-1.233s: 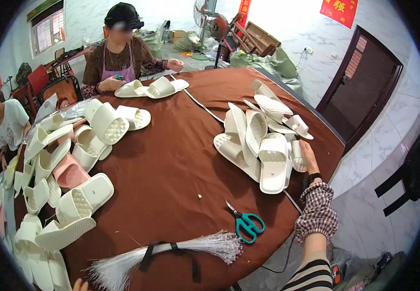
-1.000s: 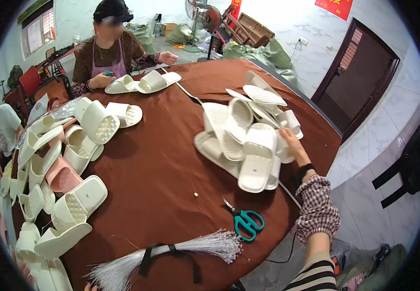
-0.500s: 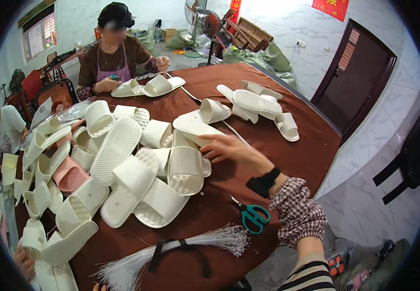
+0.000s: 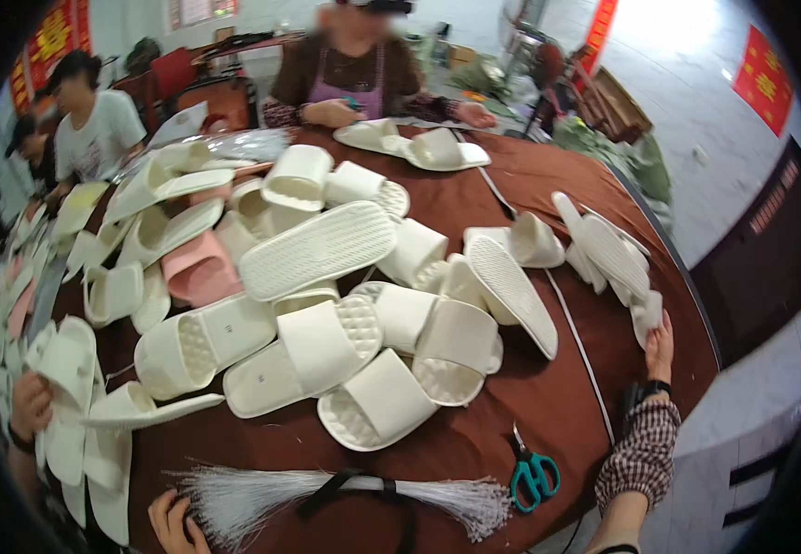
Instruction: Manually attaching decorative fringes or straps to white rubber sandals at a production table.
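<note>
Right hand (image 4: 659, 343) stretched far out to the table's right rim, palm down, fingers loosely spread and laid against a small white slipper (image 4: 645, 314) at the edge, clasping nothing firmly; checked cuff and dark wristband just behind it. Left hand (image 4: 171, 522) low at the near rim, fingers curled on the loose end of a bundle of thin white strands (image 4: 345, 494) tied at the middle with a black band; whether actually gripping it or only resting there cannot be told. Beyond the bundle, a big heap of white slippers (image 4: 327, 342) spread over the brown tablecloth (image 4: 530, 175), one pink slipper (image 4: 193, 272) toward its left side. Right of the bundle, teal-handled scissors (image 4: 532, 475) lying flat near the rim. Between the heap and the right hand, a strip of bare cloth crossed by a thin white cord; more bare cloth past the heap toward the far right rim. Beyond the heap, a seated person in an apron (image 4: 354, 69) with two slippers before them; another person's hand at the left rim among stacked slippers. Half a second back, the right hand lay over the heap's middle; now pulled out to the right edge, and the heap spread wider toward the near rim.
</note>
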`<state>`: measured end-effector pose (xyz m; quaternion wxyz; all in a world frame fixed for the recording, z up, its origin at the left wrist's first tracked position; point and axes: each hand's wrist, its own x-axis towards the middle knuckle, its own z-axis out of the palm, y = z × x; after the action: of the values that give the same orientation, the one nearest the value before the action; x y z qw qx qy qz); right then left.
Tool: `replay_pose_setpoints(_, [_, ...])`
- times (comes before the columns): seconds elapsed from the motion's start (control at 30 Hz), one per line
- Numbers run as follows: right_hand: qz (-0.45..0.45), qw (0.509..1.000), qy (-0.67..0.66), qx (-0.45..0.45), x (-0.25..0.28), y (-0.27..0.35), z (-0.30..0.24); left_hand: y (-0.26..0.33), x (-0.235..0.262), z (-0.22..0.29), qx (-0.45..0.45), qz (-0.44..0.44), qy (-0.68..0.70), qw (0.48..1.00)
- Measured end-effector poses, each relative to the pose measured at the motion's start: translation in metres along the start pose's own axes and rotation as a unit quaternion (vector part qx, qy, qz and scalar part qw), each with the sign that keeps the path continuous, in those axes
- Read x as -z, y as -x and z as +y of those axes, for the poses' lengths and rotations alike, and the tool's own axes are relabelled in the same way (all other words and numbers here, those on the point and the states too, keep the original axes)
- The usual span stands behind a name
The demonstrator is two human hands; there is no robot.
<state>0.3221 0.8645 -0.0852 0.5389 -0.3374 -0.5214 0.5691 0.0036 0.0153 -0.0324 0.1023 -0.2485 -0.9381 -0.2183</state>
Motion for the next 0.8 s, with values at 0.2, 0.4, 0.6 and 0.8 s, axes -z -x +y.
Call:
replay_pose_setpoints(0.2, [0.055, 0.994, 0.083, -0.051, -0.010, -0.012, 0.011, 0.000, 0.002, 0.001, -0.001, -0.011, -0.007, 1.000])
replay_pose_setpoints(0.4, [-0.071, 0.974, 0.173, -0.128, -0.076, 0.031, -0.011, -0.002, 0.001, 0.000, -0.021, 0.001, 0.006, 1.000])
replay_pose_setpoints(0.6, [-0.204, 0.957, 0.130, -0.161, -0.210, 0.136, -0.029, 0.000, 0.004, -0.002, -0.014, 0.003, 0.016, 1.000])
replay_pose_setpoints(0.8, [-0.309, 0.918, 0.173, -0.178, -0.282, 0.232, -0.083, 0.010, 0.003, -0.011, -0.002, -0.006, 0.072, 0.997])
